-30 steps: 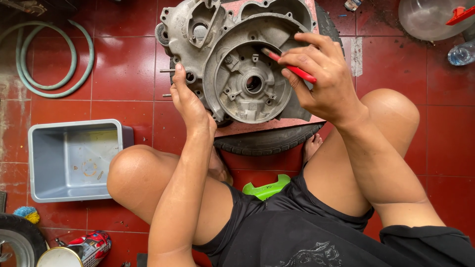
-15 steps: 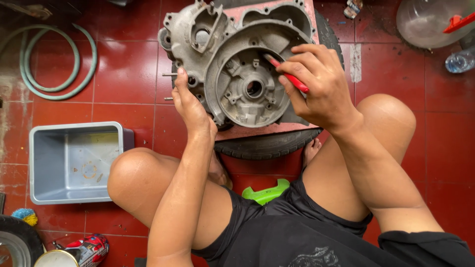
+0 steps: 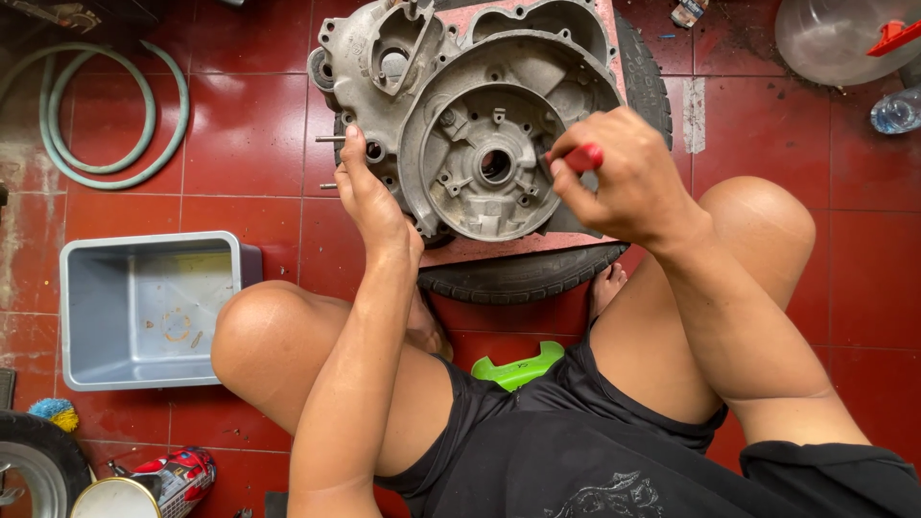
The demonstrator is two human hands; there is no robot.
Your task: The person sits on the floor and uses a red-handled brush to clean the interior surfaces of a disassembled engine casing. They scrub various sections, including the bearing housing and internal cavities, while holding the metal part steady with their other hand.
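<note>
The right hand point(image 3: 619, 177) has its grip closed around a red-handled tool point(image 3: 582, 158), whose working end is hidden behind the fingers, held just at the right side of the round hollow in a grey metal engine case point(image 3: 470, 125). The left hand point(image 3: 369, 197) holds nothing, its fingers stretched out flat against the left edge of that case, beside two thin metal studs point(image 3: 331, 139) that stick out sideways. The case lies on a pinkish board over a black tyre point(image 3: 523, 273) on the red tiled floor point(image 3: 249, 125), between the person's bent knees, with a grey plastic tub point(image 3: 144, 307) and a coiled green hose point(image 3: 106, 120) farther left.
</note>
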